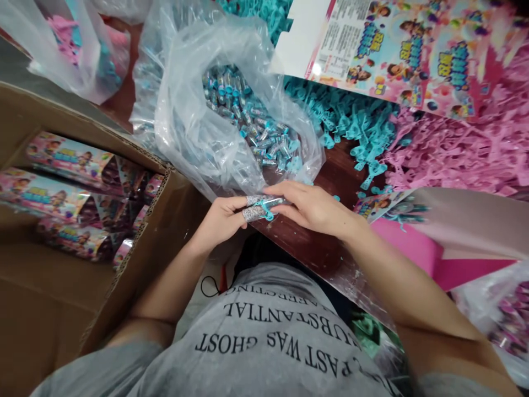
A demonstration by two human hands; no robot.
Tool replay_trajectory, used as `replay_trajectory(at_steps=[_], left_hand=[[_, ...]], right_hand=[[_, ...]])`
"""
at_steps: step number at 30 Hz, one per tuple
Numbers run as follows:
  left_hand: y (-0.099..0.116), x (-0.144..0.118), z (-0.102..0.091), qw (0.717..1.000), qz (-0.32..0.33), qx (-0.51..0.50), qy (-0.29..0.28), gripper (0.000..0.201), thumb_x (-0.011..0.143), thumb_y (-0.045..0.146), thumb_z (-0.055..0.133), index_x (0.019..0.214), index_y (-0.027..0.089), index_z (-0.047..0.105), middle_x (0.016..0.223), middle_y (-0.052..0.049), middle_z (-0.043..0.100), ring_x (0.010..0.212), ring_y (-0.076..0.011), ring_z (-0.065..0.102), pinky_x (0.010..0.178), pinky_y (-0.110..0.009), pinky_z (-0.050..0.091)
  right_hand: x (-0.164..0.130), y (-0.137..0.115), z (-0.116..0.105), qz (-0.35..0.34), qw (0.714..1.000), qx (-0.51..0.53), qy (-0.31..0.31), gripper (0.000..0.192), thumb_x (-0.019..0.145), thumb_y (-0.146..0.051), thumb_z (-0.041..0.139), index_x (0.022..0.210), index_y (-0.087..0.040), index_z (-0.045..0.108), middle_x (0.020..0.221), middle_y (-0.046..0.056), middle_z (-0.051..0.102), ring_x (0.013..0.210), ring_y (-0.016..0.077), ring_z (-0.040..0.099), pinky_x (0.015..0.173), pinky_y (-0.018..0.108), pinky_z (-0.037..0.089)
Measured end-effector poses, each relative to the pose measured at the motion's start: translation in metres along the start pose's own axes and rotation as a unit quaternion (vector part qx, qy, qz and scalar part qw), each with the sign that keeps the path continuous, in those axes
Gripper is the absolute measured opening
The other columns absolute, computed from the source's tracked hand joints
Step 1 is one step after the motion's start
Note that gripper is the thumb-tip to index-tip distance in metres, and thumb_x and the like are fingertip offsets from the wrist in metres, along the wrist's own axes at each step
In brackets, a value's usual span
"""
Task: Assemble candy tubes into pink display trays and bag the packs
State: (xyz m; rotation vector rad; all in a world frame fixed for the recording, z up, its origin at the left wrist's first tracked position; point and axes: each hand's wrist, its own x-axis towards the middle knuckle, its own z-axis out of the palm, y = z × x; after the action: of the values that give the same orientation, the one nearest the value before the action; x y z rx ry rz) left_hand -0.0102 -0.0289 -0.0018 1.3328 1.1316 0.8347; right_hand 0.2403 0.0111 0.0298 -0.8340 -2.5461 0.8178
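Dark wooden surface (308, 242) carries a cardboard box (49, 298) of printed packs at left. Left hand (223, 218), grip pinched, and right hand (314, 207), fingers closed, together hold small glittery tubes (258, 208) with a teal clip, just below the plastic bag (198, 127) of tubes.

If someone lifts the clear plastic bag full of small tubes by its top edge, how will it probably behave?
The clear plastic bag looks thin and crumpled, so it would probably sag and fold rather than keep shape. The many small tubes inside lie loose, so they would likely slide to the lowest point. Its glossy film may feel slippery.
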Motion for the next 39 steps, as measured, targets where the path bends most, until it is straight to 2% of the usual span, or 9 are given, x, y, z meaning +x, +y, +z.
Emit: replay_trajectory(at_steps=[7, 9, 13, 16, 19, 24, 28, 34, 39], left_hand=[[0.006, 0.004, 0.009, 0.966, 0.172, 0.193, 0.008, 0.025, 0.100, 0.030, 0.063, 0.089, 0.024, 0.084, 0.088, -0.004, 0.080, 0.079, -0.0177, 0.072, 0.073, -0.027, 0.052], [0.004, 0.006, 0.010, 0.956, 0.183, 0.228, 0.018, 0.026, 0.101, 0.027, 0.061, 0.088, 0.023, 0.083, 0.093, -0.005, 0.081, 0.084, -0.0183, 0.074, 0.075, -0.027, 0.053], [-0.002, 0.011, 0.008, 0.947, 0.175, 0.267, 0.033, 0.025, 0.098, 0.021, 0.059, 0.090, 0.022, 0.082, 0.093, -0.005, 0.081, 0.083, -0.0183, 0.073, 0.075, -0.027, 0.052], [-0.006, 0.011, 0.006, 0.949, 0.169, 0.265, 0.022, 0.025, 0.098, 0.020, 0.058, 0.093, 0.022, 0.082, 0.089, -0.004, 0.080, 0.080, -0.0176, 0.071, 0.074, -0.026, 0.050], [-0.008, 0.010, 0.005, 0.958, 0.150, 0.242, 0.033, 0.024, 0.096, 0.020, 0.059, 0.087, 0.020, 0.082, 0.079, -0.002, 0.075, 0.071, -0.0161, 0.066, 0.070, -0.026, 0.047], [-0.011, 0.015, 0.006, 0.995, 0.048, 0.047, 0.072, 0.020, 0.092, 0.037, 0.073, 0.094, 0.020, 0.083, 0.089, -0.001, 0.080, 0.081, -0.0179, 0.069, 0.077, -0.026, 0.054], [-0.013, 0.024, 0.013, 0.995, -0.008, -0.079, 0.067, 0.037, 0.075, 0.041, 0.091, 0.103, 0.018, 0.083, 0.099, -0.004, 0.083, 0.087, -0.0200, 0.074, 0.085, -0.030, 0.060], [-0.016, 0.024, 0.016, 0.988, -0.041, -0.131, 0.066, 0.042, 0.070, 0.047, 0.096, 0.099, 0.019, 0.084, 0.096, -0.004, 0.083, 0.087, -0.0201, 0.076, 0.087, -0.033, 0.063], [-0.008, 0.026, 0.021, 0.973, -0.092, -0.209, 0.037, 0.049, 0.058, 0.048, 0.103, 0.095, 0.020, 0.085, 0.084, -0.002, 0.082, 0.073, -0.0165, 0.073, 0.074, -0.028, 0.063]], right_hand=[[-0.006, -0.009, -0.009, 0.071, 0.996, 0.037, 0.035, 0.034, 0.110, -0.050, 0.054, 0.114, -0.021, 0.071, 0.092, 0.004, 0.076, 0.081, 0.0176, 0.069, 0.076, 0.030, 0.051], [-0.008, -0.010, -0.010, 0.117, 0.991, 0.053, 0.045, 0.035, 0.108, -0.052, 0.057, 0.112, -0.021, 0.071, 0.083, 0.001, 0.073, 0.069, 0.0148, 0.064, 0.068, 0.028, 0.046], [-0.014, -0.007, -0.010, 0.149, 0.985, 0.069, 0.060, 0.050, 0.097, -0.055, 0.072, 0.133, -0.021, 0.063, 0.108, 0.005, 0.076, 0.069, 0.0137, 0.063, 0.067, 0.029, 0.046], [-0.015, -0.004, -0.008, 0.149, 0.985, 0.067, 0.064, 0.032, 0.103, -0.050, 0.065, 0.117, -0.022, 0.069, 0.101, 0.003, 0.077, 0.073, 0.0144, 0.064, 0.069, 0.028, 0.045], [-0.008, 0.004, -0.008, 0.157, 0.984, 0.073, 0.036, 0.038, 0.103, -0.058, 0.062, 0.107, -0.021, 0.073, 0.089, 0.001, 0.076, 0.072, 0.0151, 0.064, 0.067, 0.028, 0.044], [0.028, 0.044, -0.007, 0.242, 0.964, -0.027, 0.112, 0.062, 0.101, -0.060, 0.063, 0.147, -0.019, 0.060, 0.130, 0.013, 0.073, 0.099, 0.0267, 0.072, 0.084, 0.039, 0.055], [0.060, 0.080, 0.000, 0.352, 0.915, -0.165, 0.110, 0.040, 0.102, -0.040, 0.062, 0.135, -0.017, 0.068, 0.140, 0.021, 0.065, 0.123, 0.0406, 0.065, 0.097, 0.058, 0.056], [0.029, 0.062, 0.002, 0.220, 0.951, -0.062, 0.208, 0.021, 0.100, -0.035, 0.063, 0.114, -0.020, 0.067, 0.116, 0.012, 0.069, 0.102, 0.0278, 0.068, 0.093, 0.048, 0.059], [-0.020, 0.010, 0.006, 0.133, 0.946, 0.218, 0.199, 0.045, 0.100, -0.040, 0.068, 0.141, -0.024, 0.056, 0.113, 0.005, 0.069, 0.083, 0.0138, 0.067, 0.073, 0.030, 0.060]])
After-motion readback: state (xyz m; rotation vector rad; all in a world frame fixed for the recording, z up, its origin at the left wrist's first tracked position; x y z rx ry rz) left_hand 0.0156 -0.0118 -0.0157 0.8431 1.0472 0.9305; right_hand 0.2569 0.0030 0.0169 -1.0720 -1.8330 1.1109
